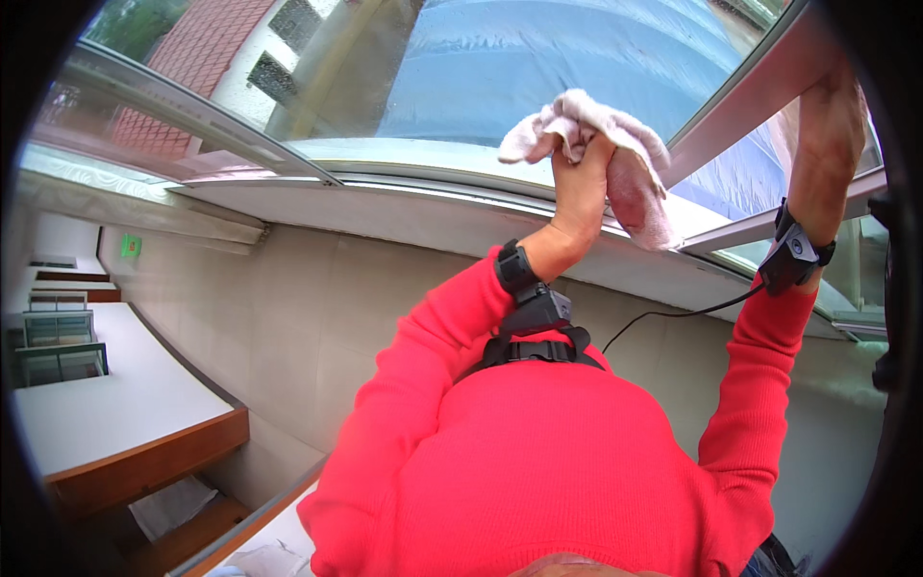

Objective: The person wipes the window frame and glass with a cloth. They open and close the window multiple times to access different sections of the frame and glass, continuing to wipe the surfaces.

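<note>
My left hand (pixel 580 192) is closed around a crumpled whitish-pink cloth (pixel 615 130). The cloth bunches over my fingers, and part of it hangs down past the lower rail of the window. Behind it is the window pane (pixel 461 77), close to the upright window frame (pixel 731 106). At the upper right, my right hand (pixel 832 120) reaches up against that frame. Its fingers are lost beside the frame and in the dark rim, so their pose does not show.
Below the pane run a sill and rail (pixel 413 202). A gathered curtain (pixel 144 212) hangs at the left. Further down at the left are a white-topped cabinet with wooden edges (pixel 154 462) and small framed panes (pixel 62 332). A black cable (pixel 673 313) trails from my right wrist device.
</note>
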